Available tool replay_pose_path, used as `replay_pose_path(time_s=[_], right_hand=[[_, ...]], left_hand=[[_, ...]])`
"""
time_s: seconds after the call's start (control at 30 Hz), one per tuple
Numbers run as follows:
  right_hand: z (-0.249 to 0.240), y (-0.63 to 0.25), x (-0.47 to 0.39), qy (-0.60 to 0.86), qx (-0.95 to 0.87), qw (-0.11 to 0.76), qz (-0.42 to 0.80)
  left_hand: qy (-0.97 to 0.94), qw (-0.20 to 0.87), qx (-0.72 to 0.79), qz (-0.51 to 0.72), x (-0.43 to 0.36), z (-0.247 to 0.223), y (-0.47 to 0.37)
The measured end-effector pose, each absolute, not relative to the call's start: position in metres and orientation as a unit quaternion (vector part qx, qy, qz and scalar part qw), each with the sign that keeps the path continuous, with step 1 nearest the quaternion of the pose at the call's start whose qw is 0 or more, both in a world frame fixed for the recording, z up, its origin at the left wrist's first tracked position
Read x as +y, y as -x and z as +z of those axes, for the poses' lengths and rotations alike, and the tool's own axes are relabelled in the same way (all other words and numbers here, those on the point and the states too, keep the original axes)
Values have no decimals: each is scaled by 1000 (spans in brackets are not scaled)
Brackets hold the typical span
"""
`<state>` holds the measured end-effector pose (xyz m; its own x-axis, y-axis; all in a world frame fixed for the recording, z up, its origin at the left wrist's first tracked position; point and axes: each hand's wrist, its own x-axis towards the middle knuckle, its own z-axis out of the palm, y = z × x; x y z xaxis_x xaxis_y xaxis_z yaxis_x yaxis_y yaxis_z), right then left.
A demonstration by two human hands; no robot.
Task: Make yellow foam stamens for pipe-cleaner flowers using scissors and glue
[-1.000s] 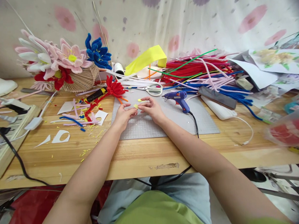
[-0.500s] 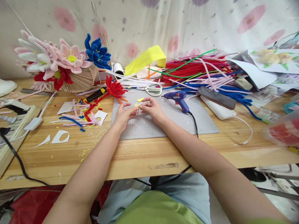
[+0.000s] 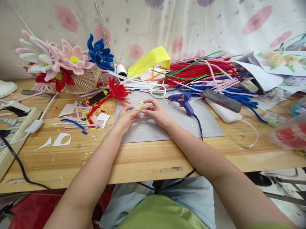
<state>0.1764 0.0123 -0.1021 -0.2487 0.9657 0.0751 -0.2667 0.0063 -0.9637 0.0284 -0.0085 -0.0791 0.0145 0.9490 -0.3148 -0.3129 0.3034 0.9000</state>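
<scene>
Over the grey cutting mat [image 3: 159, 132], my left hand [image 3: 126, 119] pinches a small pale yellow piece [image 3: 138, 108], its edges too blurred to make out. My right hand [image 3: 155, 112] meets it from the right, thumb and fingers curled in close to the left fingertips. What the right fingers hold, if anything, is too small to name. Another yellow bit [image 3: 142, 102] shows just beyond the fingers. To the right lies a blue glue gun [image 3: 181, 101]. White-handled scissors [image 3: 158, 92] rest behind the hands.
A red fuzzy-stem flower [image 3: 117, 89] lies left of the mat among stem scraps and cut white paper [image 3: 62, 139]. Bundled red stems [image 3: 196, 72] and a dark phone [image 3: 221, 99] sit right. Finished flowers [image 3: 73, 59] stand at back left. The glue gun's black cord crosses the table edge.
My hands have shifted slightly around the small yellow piece. The thin white strand visible between the fingers earlier is now hard to see. Everything else lies as before.
</scene>
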Motion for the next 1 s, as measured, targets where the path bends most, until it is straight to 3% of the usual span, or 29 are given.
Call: replay_pose_path(time_s=[0.6,0.87,1.0], right_hand=[[-103,-173,15,390,-451,547,588],[-94,-173,11,420,-333,561,631],[-90,-165,7,414,-285,560,659]], left_hand=[[-308,626,521,492,-8,-71,-33],[-425,502,492,571,-5,-98,-44],[-423,504,445,608,-7,-100,-54]])
